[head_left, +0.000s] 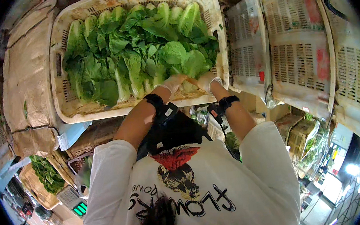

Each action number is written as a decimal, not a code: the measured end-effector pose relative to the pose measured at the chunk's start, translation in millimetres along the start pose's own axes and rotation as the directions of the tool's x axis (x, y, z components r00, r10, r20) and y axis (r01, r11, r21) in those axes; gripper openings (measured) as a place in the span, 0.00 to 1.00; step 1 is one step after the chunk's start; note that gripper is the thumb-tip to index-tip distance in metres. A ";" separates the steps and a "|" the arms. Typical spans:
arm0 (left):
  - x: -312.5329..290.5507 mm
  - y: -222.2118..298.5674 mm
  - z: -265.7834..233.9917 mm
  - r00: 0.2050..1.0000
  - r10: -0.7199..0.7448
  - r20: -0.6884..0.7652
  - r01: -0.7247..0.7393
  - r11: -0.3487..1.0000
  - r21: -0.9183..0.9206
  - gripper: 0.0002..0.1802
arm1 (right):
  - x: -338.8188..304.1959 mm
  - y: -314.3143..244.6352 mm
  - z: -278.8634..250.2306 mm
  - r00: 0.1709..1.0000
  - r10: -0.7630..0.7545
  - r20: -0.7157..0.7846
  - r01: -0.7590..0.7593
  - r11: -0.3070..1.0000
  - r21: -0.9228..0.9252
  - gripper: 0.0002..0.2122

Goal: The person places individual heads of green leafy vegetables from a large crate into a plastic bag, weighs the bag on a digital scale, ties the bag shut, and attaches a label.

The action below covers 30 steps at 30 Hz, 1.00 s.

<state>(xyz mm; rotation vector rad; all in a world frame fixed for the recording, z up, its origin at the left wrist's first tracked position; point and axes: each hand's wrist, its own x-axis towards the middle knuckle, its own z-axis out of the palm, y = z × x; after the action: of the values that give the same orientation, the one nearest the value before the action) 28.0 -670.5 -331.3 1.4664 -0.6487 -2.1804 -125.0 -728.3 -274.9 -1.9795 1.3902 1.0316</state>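
Note:
Both my hands wear thin pale gloves and reach into a dirty cream plastic crate (143,109) at its near side, right of the middle. My left hand (175,82) and my right hand (205,80) close from either side around the base of a leafy lettuce head (186,59), whose broad leaves spread away from me. Most of my fingertips are hidden by the leaves and the base. Two rows of green lettuce heads (120,45) fill the crate, the far row with pale bases toward the far rim and the near row with bases toward me.
Stacked white slotted crates (296,46) stand close on the right. A brown-covered stack (27,78) stands at the left. Lower left are a tray of leafy greens (48,173) and a scale with a green lit display (79,209). Dark bands with small devices circle both my wrists.

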 end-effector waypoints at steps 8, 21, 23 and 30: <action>-38.7 22.3 14.2 0.956 0.259 0.136 -0.256 0.966 -0.040 0.31 | 11.2 35.1 12.4 0.985 0.169 -0.039 -0.092 0.700 0.708 0.35; -53.0 57.7 7.7 0.987 -0.159 0.033 0.162 0.975 -0.154 0.38 | -5.2 36.8 8.1 0.934 -0.142 -0.327 0.327 0.705 0.629 0.24; -65.0 69.9 9.9 0.991 -0.115 0.074 0.127 0.977 -0.173 0.38 | -0.9 56.4 20.4 0.906 -0.183 -0.381 0.397 0.678 0.619 0.25; -100.3 74.7 -5.5 0.917 0.247 0.313 -0.164 0.949 -0.270 0.35 | -23.9 25.5 7.1 0.909 -0.143 -0.390 0.412 0.433 0.802 0.29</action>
<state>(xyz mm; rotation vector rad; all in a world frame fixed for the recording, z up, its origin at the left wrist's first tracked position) 74.8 -671.9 -215.3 0.8604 -0.5966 -2.2697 -155.5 -718.5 -259.1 -1.4427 1.2465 -0.1884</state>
